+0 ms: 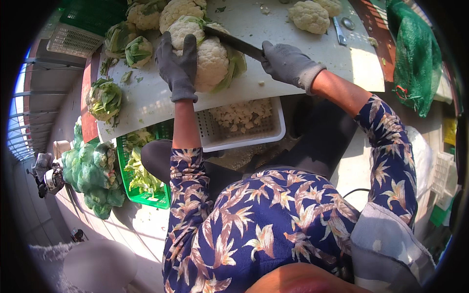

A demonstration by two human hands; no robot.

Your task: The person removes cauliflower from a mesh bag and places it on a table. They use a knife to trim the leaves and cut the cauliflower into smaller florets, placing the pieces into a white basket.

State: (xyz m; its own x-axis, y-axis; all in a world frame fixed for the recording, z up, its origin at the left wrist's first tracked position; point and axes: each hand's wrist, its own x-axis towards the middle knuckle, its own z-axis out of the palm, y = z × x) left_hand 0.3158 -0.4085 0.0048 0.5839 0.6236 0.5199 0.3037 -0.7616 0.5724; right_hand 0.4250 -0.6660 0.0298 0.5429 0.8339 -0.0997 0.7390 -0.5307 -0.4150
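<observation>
My left hand [178, 66], in a grey work glove, rests on a cauliflower head [188, 31] with thumb and fingers spread over it. Below and to the right of that head lies a larger cauliflower [213, 64] with pale green leaves along its right side. In my gloved right hand [289, 62] is the handle of a long dark knife [238, 43]. Its blade reaches left across the cauliflowers, and the tip meets the leaves of the upper head. Whether the tip is cutting into them I cannot tell.
Several cauliflowers [138, 51] lie on the white tabletop [293, 82]. A small peeler-like tool [339, 32] lies at upper right. Under the table edge, a white crate [240, 143] holds florets. Beside my left knee, a green crate [146, 202] holds leaves. Green mesh sacks [91, 164] stand left.
</observation>
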